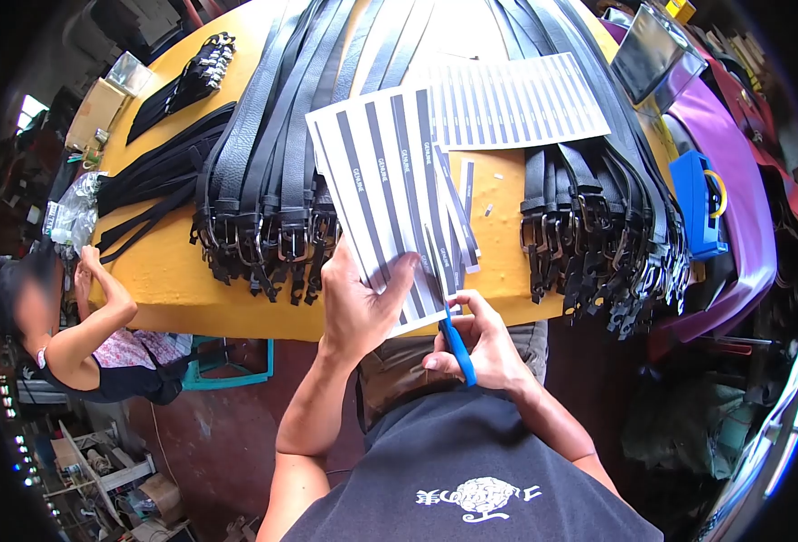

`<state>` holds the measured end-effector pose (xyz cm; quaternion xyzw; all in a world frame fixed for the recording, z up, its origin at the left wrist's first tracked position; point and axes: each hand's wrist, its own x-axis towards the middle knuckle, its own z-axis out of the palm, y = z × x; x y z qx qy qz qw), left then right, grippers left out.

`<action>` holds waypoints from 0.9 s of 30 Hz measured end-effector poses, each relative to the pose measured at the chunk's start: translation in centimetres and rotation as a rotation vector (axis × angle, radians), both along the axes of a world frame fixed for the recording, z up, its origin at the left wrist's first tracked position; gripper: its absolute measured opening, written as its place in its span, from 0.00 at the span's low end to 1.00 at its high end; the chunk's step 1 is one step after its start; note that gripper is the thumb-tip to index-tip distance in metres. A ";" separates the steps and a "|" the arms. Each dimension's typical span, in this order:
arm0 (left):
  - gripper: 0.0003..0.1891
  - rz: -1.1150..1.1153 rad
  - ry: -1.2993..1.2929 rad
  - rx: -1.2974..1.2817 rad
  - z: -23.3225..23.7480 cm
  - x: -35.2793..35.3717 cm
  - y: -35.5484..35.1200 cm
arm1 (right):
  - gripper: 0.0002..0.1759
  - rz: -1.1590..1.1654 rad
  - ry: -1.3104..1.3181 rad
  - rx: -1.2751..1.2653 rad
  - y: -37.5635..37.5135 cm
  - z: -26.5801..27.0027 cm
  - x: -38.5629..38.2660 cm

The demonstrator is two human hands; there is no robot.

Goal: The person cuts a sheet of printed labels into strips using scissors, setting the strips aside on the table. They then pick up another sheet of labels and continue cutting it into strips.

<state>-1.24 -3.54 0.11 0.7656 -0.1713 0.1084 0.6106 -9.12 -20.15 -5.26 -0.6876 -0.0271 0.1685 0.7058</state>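
White striped sheet (378,172) in the left hand (361,296)

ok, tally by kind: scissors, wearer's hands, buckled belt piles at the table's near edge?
Scissors: 1
Wearer's hands, left hand and right hand: 2
Buckled belt piles, left pile and right pile: 2
Total: 5

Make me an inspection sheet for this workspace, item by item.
Surface: yellow-covered table, bearing bundled black belts.
Job's things: striped sheet marked "GENUINE", blue-handled scissors at its edge, second sheet partly over the belts, loose strips.
Clutter: tiny scraps; clear plastic bag, left.
Grips: left grip pinches the striped sheet; right grip holds the scissors.
Cables: thin cord, lower left; use unclear.
Surroundings: another person, left; purple material, right.
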 end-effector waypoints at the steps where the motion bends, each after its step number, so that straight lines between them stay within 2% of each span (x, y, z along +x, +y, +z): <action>1: 0.15 -0.004 0.008 0.000 -0.1 0.1 0.0 | 0.40 -0.016 -0.009 0.006 0.1 -0.2 0.0; 11: 0.16 0.020 0.005 0.026 -0.8 0.2 0.0 | 0.38 -0.075 0.030 0.151 0.9 -1.4 -0.5; 14: 0.14 0.023 0.106 -0.067 -0.6 0.0 -0.2 | 0.44 -0.104 0.058 0.212 1.0 -0.8 -0.6; 17: 0.14 0.010 0.119 -0.052 -0.6 0.0 0.0 | 0.50 -0.081 0.048 0.247 0.9 -0.5 -0.6; 20: 0.14 0.002 0.108 -0.066 -0.8 0.2 0.0 | 0.49 -0.012 0.040 0.142 0.4 -0.3 -0.4; 23: 0.14 -0.023 0.146 -0.073 -0.5 0.0 -0.1 | 0.45 -0.037 0.030 0.090 0.5 0.1 -0.3; 27: 0.13 -0.054 0.184 -0.083 -0.5 -0.1 -0.1 | 0.34 0.003 0.059 0.091 0.6 0.1 0.3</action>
